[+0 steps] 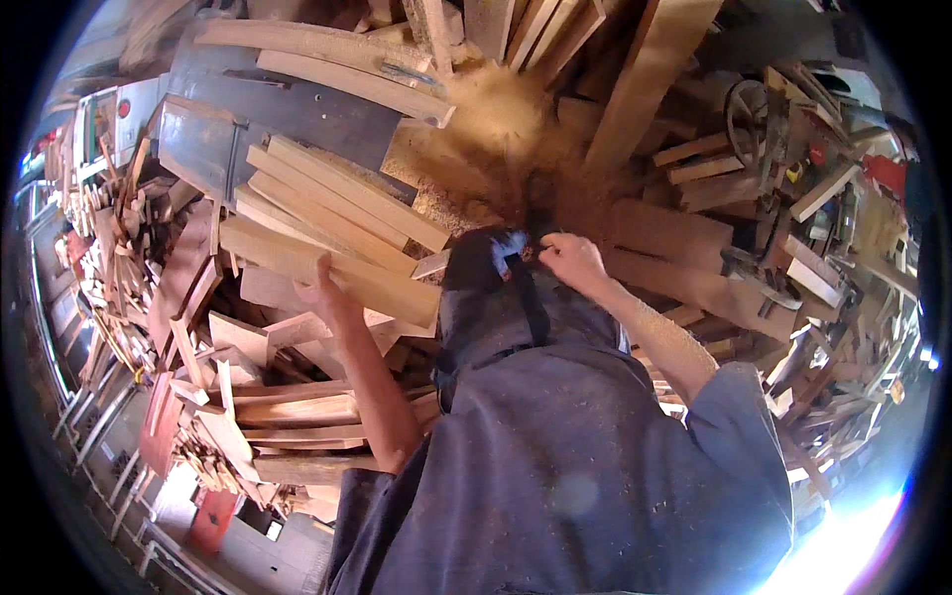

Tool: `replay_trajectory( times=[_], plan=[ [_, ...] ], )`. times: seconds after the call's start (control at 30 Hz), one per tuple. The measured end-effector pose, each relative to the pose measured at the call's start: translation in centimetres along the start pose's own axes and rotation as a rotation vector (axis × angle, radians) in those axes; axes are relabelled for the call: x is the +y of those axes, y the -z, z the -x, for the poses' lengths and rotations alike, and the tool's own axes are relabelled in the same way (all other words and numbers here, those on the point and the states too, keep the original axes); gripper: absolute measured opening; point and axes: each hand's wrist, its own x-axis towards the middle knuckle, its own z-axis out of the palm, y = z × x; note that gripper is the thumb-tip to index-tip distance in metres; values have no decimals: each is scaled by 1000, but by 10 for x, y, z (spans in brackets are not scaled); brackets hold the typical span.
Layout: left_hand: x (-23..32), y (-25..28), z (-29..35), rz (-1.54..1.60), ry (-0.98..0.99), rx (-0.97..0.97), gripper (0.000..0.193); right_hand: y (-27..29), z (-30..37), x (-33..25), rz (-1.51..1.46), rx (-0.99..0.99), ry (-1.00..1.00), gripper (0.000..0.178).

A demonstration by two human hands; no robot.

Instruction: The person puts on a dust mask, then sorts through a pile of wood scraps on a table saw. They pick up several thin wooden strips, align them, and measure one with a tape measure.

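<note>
At the left, my left hand (329,300) is closed on the near edge of a pale wooden board (385,287), one finger lying over its upper face. Beyond that board, several similar planks (342,203) lie side by side in a slanting stack. My right hand (575,261) is closed like a fist in front of my dark trousers (483,288). Whatever it holds, if anything, is hidden by the fingers. Next to it, a pale blue patch (509,248) shows on the dark cloth at my lap.
A grey metal machine table (337,124) carries long planks (347,84). Sawdust (501,104) is heaped ahead of me. Scrap wood (297,412) piles up at the left, with more offcuts (694,164) at the right around a spoked wheel (746,114). A broad board (645,84) leans at the back.
</note>
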Motion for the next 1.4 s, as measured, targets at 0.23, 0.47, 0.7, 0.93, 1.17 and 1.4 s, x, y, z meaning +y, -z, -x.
replay_trajectory(
  times=[0.23, 0.47, 0.7, 0.93, 1.17, 1.4],
  plan=[
    [-97, 41, -97, 3, 97, -145, 66, -22, 16, 102, -318, 102, -356, 30],
    [-77, 39, -25, -102, 86, -74, 61, -20, 47, 141, -383, 162, -491, 28],
    [-155, 79, 10, -324, -39, -3, 60, -44, 53, 226, -199, 134, -375, 30],
    [-177, 138, -20, -175, 103, 90, 65, -85, -53, 286, -60, 5, -334, 30],
    [-186, 79, -4, -762, -157, 184, 70, -244, -305, 352, 28, -190, -144, 28],
    [-189, 46, -10, -1067, -285, 189, 75, -335, -427, 389, -142, 101, -16, 30]
  ],
)
